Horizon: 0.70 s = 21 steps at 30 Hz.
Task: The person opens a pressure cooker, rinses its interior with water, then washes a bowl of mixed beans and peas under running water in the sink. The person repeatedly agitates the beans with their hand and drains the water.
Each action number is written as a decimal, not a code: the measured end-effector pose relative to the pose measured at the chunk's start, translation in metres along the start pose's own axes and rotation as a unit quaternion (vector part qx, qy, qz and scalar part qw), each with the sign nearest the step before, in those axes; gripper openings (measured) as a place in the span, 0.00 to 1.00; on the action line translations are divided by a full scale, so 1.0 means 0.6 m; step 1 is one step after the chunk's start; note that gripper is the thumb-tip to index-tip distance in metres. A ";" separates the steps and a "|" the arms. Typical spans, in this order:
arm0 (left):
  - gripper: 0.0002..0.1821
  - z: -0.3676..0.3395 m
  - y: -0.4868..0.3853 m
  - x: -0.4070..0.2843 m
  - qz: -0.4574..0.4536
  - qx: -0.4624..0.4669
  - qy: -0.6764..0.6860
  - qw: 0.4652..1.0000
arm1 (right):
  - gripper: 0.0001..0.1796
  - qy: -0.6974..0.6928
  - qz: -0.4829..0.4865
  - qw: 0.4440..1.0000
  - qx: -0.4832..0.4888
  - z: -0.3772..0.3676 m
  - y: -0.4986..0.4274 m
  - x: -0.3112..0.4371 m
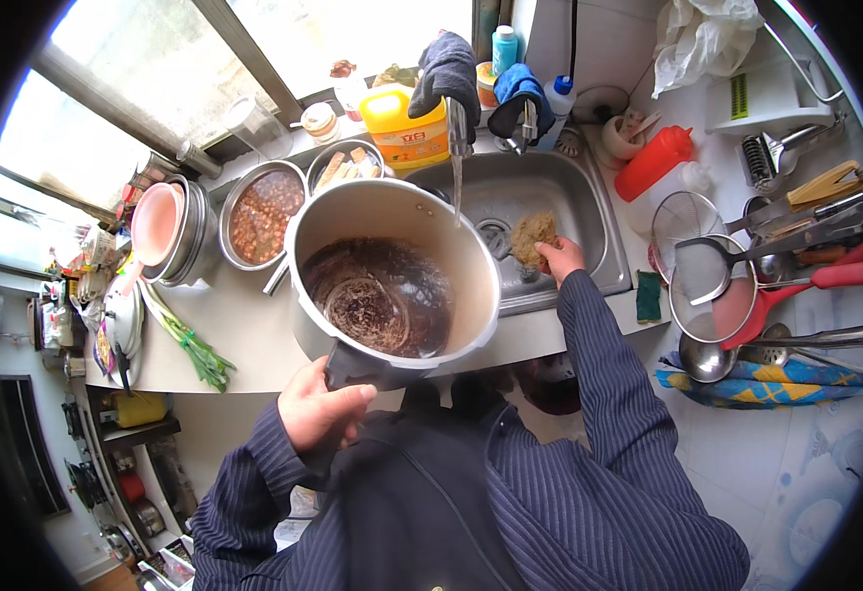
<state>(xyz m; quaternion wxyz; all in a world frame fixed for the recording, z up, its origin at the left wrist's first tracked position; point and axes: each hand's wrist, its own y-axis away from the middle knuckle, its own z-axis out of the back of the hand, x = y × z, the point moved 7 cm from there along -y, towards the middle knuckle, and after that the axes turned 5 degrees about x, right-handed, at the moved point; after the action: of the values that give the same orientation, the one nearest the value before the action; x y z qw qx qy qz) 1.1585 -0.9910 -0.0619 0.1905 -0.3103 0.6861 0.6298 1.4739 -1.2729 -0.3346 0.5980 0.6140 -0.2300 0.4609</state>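
A large metal pot (475, 295) with burnt, dark residue across its bottom is tilted towards me at the left edge of the steel sink (579, 177). My left hand (328, 406) grips the pot's black side handle (350, 366). Over the sink, my right hand (560, 258) holds a brown, fibrous scouring pad (533, 238) near the drain (495, 235). Water runs from the faucet (457, 122), which has a dark cloth draped on it, down by the pot's far rim. A second tap (527, 125) bears a blue cloth.
Left of the pot stand a bowl of soaking beans or nuts (267, 214), stacked bowls with a pink strainer (156, 225) and green onions (195, 347). A yellow detergent jug (405, 129) stands behind. At right are a green scouring pad (648, 297), a red squeeze bottle (653, 164) and hanging ladles and strainers (712, 295).
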 end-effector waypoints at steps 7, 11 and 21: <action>0.18 -0.006 0.022 -0.025 0.001 -0.027 -0.011 1.000 | 0.22 0.292 0.265 0.918 0.039 -0.109 0.004 0.159; 0.19 -0.012 0.022 -0.045 0.005 -0.047 -0.029 0.998 | 0.22 0.247 0.388 0.874 0.159 -0.183 -0.049 0.245; 0.20 -0.017 0.024 -0.037 0.028 -0.088 -0.042 0.995 | 0.24 -0.002 0.302 0.940 0.159 -0.165 -0.042 0.200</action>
<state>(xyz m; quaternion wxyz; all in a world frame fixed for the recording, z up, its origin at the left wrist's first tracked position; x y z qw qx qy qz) 1.1667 -0.9968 -0.0352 0.1741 -0.2797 0.6279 0.7051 1.5227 -1.1427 -0.2607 0.3247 0.6037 -0.3301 0.6489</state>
